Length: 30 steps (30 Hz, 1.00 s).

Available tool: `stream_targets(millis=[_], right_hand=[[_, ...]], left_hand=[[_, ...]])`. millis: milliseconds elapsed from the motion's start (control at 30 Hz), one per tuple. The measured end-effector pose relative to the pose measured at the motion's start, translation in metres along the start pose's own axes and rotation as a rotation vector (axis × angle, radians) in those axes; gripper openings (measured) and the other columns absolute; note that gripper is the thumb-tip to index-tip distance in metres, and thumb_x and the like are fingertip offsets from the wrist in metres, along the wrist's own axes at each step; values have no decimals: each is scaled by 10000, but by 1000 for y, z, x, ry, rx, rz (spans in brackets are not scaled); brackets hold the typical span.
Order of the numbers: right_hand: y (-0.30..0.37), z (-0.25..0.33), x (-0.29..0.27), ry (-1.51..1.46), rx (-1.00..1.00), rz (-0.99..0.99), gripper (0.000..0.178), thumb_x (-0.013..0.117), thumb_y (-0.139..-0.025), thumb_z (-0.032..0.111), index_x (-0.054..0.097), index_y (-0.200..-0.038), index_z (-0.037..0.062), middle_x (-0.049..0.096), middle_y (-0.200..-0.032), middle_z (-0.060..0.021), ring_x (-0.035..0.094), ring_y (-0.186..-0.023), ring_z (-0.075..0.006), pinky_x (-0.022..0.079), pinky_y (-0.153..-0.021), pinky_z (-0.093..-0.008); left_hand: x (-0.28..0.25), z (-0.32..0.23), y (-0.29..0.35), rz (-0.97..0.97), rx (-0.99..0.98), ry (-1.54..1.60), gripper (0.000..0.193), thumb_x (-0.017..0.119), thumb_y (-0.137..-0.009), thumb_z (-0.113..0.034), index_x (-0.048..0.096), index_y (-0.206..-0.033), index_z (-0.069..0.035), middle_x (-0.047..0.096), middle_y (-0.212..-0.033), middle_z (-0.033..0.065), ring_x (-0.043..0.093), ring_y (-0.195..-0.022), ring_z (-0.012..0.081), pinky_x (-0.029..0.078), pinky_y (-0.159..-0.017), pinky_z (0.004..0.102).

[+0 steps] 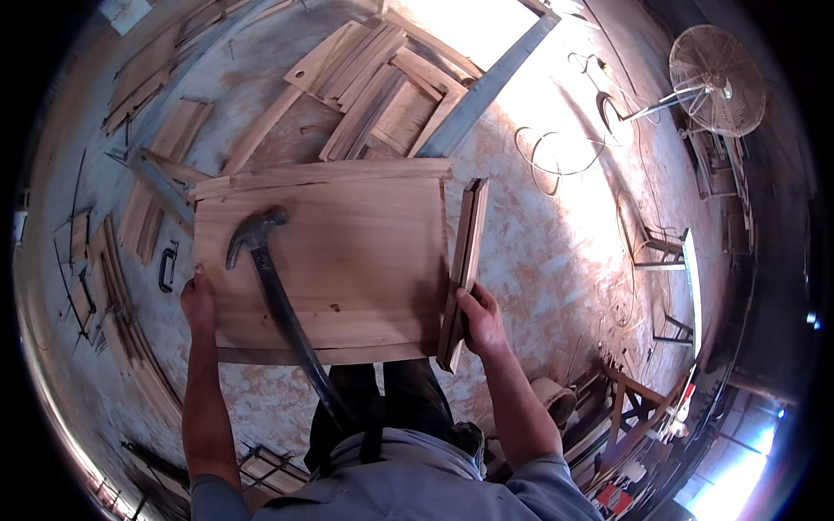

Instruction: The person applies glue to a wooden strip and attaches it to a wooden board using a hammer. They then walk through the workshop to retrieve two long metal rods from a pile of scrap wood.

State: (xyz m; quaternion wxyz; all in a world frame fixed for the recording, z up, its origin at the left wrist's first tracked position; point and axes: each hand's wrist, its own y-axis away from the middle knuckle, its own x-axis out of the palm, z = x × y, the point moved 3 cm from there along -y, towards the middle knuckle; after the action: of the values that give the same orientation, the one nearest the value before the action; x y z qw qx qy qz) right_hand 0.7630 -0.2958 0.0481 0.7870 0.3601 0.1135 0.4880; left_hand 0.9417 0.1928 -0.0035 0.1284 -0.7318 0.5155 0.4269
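A person's left hand grips a broad wooden panel by its left edge at center frame, the thumb showing along the side and the fingers hidden behind the wood. The right hand, at right of center, is closed around a narrow wooden piece, thumb across its near face, holding it nearly upright just beside the panel's right edge. The left hand's grip falls below the middle of the panel's side; the right hand takes the narrow piece in its lower half.

The panel is pale, reddish-brown timber, roughly rectangular, with grain running across its face and a small dark knot low and right of its middle. Raised strips line its upper and lower edges, the upper one slightly uneven. The narrow piece is darker on its left side, with a groove-like line along its length.

A claw hammer slants across the left half of the panel, its dark head toward the upper left and its handle reaching past the lower edge to the person's dark trousers. Stacked boards lie at upper center.
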Motion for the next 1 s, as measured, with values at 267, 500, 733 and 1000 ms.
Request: stream_targets(millis=[267, 500, 733, 1000], right_hand=[[-6, 4, -5, 96, 14, 2, 301, 590, -916, 208, 576, -1130, -3, 601, -871, -25, 545, -779, -104, 457, -668, -270], [-4, -14, -15, -58, -36, 22, 283, 503, -938, 101, 529, -1187, -31, 600, -1019, -76, 585, -913, -157, 491, -787, -306], [-9, -6, -17, -9, -24, 18, 290, 515, -944, 167, 549, -1178, 0, 605, -909, -57, 590, -764, -152, 502, -656, -292], [-34, 28, -52, 411, -94, -77, 318, 557, -921, 167, 531, -1173, -25, 596, -835, -51, 574, -711, -120, 493, -659, -278]], left_hand=[[13, 62, -12, -33, 166, -155, 495, 449, -965, -398, 659, -941, 49, 665, -857, 201, 608, -763, 315, 464, -713, 430], [-11, 14, 32, -121, -30, -210, 511, 479, -932, -452, 669, -902, 21, 666, -870, 241, 632, -849, 427, 483, -764, 480], [-5, 53, 37, -189, 158, -221, 472, 450, -952, -376, 665, -928, 43, 658, -874, 273, 634, -869, 436, 487, -766, 478], [-6, 39, 36, -11, -103, 26, 578, 466, -949, -494, 631, -939, 59, 636, -823, 134, 555, -742, 249, 445, -699, 405]])
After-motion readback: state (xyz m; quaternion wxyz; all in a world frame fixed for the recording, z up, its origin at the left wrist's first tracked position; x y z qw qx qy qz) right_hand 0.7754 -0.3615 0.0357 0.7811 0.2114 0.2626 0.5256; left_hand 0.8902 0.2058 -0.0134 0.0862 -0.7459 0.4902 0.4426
